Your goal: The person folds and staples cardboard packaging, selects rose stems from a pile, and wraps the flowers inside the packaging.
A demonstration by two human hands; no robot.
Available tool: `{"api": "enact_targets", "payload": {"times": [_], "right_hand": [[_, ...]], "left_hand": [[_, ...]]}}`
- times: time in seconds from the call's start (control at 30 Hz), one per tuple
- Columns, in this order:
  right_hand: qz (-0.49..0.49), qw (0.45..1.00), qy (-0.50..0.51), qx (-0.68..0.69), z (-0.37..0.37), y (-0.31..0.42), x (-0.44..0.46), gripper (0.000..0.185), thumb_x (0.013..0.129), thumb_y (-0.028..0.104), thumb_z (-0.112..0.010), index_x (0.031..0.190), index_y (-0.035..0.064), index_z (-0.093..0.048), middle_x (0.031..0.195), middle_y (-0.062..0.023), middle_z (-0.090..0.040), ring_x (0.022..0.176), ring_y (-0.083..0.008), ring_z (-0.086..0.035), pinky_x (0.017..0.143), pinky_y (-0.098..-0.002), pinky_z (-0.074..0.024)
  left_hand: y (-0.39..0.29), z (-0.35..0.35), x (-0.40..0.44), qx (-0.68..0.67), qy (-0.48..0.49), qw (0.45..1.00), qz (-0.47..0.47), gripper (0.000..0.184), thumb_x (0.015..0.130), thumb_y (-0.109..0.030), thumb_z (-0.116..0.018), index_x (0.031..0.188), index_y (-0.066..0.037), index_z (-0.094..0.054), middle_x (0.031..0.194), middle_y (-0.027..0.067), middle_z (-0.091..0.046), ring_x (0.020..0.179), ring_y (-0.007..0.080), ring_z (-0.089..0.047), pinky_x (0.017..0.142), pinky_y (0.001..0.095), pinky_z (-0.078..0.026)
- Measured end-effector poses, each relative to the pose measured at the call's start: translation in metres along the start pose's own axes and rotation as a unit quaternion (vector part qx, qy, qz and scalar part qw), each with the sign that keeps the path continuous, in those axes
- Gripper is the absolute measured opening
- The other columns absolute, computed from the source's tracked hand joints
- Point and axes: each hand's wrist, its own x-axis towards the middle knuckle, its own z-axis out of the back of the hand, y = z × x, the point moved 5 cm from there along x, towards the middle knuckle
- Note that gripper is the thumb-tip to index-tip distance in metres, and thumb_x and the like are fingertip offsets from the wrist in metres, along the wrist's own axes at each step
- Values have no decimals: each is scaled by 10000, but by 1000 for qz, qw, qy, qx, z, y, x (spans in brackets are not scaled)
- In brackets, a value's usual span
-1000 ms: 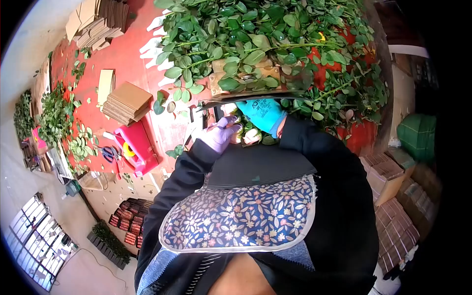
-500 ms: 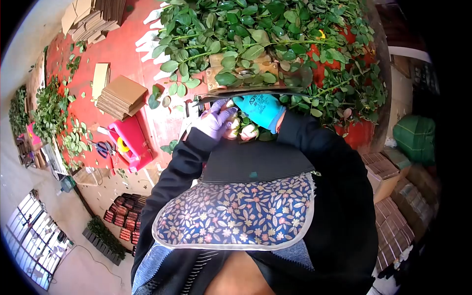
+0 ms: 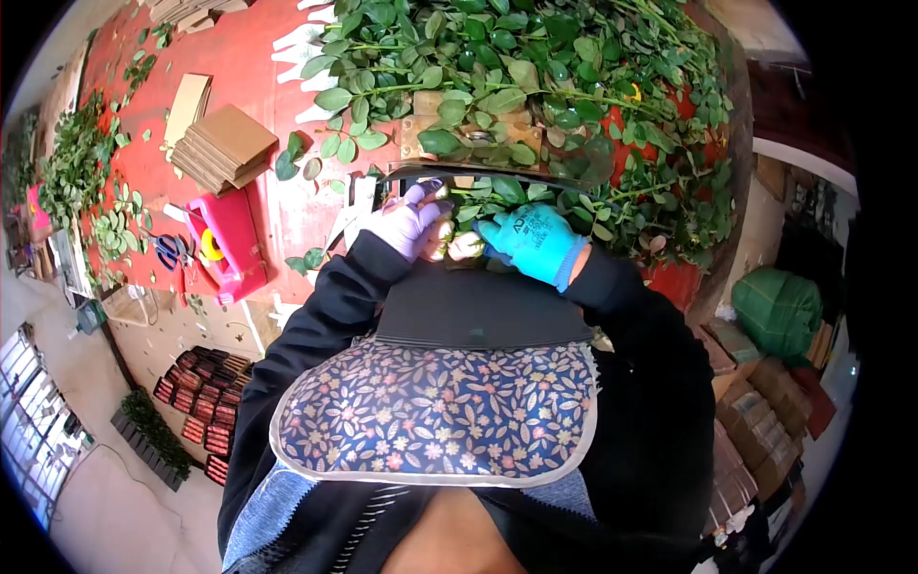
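My left hand (image 3: 405,226), in a purple glove, curls its fingers around the pale cream-pink heads of a few roses (image 3: 437,239). Beside it, another pale rose (image 3: 466,246) lies between the two hands. My right hand (image 3: 535,242), in a bright blue coated glove, has its fingers drawn together, tips close to that rose; what sits between them is hidden. Green leaves and stems (image 3: 483,201) run away from the blooms beneath a dark-edged clear guard (image 3: 564,175). A black sheet (image 3: 478,311) lies between the hands and my floral apron (image 3: 440,411).
Leafy rose stems (image 3: 535,57) cover the back of the red table (image 3: 277,215). To the left are folded cardboard pieces (image 3: 225,148), a pink holder (image 3: 229,244) and scissors (image 3: 172,251). A white glove (image 3: 301,53) lies behind. A green bundle (image 3: 776,304) stands right.
My right hand has moved right and toward me, away from the left hand, uncovering leaves and stems between them. The left hand stays at the rose heads. The whole view has shifted slightly.
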Motion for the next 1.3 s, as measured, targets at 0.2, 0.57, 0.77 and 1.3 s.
{"api": "enact_targets", "payload": {"times": [0.2, 0.57, 0.77, 1.3], "right_hand": [[-68, 979, -187, -32, 33, -2, -2, 403, 840, 315, -630, 1217, 173, -602, 857, -59, -621, 685, -249, -616, 594, -408, -474], [63, 995, -46, 58, 4, 45, 2, 252, 891, 237, -488, 1099, 150, -601, 759, -103, -655, 645, -289, -654, 566, -420, -510], [-99, 970, -218, 35, 26, -8, 16, 423, 842, 212, -601, 1258, 136, -588, 991, -107, -661, 825, -320, -650, 697, -468, -513], [-151, 978, -127, -64, 5, -9, 66, 342, 823, 216, -583, 1144, 98, -585, 881, -118, -663, 764, -303, -668, 653, -435, -533]], "left_hand": [[2, 1, -1, 61, -67, 994, -60, 170, 754, -15, -664, 900, -64, -592, 1260, 141, -550, 802, 330, -653, 694, 359, -552], [4, -11, -16, -36, 54, 996, 63, 356, 873, -145, -604, 1228, -173, -602, 1384, 62, -493, 1076, 257, -623, 872, 331, -535], [15, -26, -23, -462, 120, 811, 339, 337, 880, -194, -606, 1214, -152, -597, 1330, 87, -522, 891, 240, -661, 706, 318, -553], [24, -28, -23, -178, 119, 962, 169, 534, 790, -39, -637, 1294, -196, -556, 1426, 21, -458, 961, 190, -654, 748, 285, -555]]}}
